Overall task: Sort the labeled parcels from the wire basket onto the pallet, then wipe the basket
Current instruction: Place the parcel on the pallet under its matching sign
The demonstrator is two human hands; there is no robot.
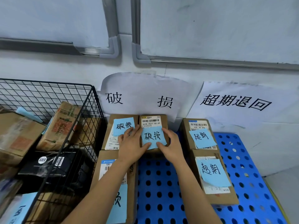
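Head view: a small parcel (153,118) gripped from both sides at the back of the blue pallet (161,183), below the wall sign (139,99) reading 破损. Left hand (131,143) curled round its left edge, right hand (169,146) round its right edge, both thumbs down on the lower edge of its blue note (153,136), also marked 破损. Set flush against a neighbouring parcel (111,126) with the same 破损 note.

Likely trouble on letting go: dragging that loosely stuck note askew or clean off with the thumbs, leaving the parcel unmarked. Pushing harder leftwards could knock the neighbour out of line. Same weakness at the right, with curled 超期 notes on the rear parcel (186,135) and the front parcel (226,198). Plenty left inside the wire basket (90,110), so too soon for wiping.

Readable elsewhere: "502B P021-00 69" on the held parcel's shipping label; "530- D5 094" on the rear right one; 淘宝 on the neighbour's label; "530-" on the near-left parcel (131,183); "AMR" on a black bag (48,168) in the basket; 超期退回 on the second wall sign (234,102).
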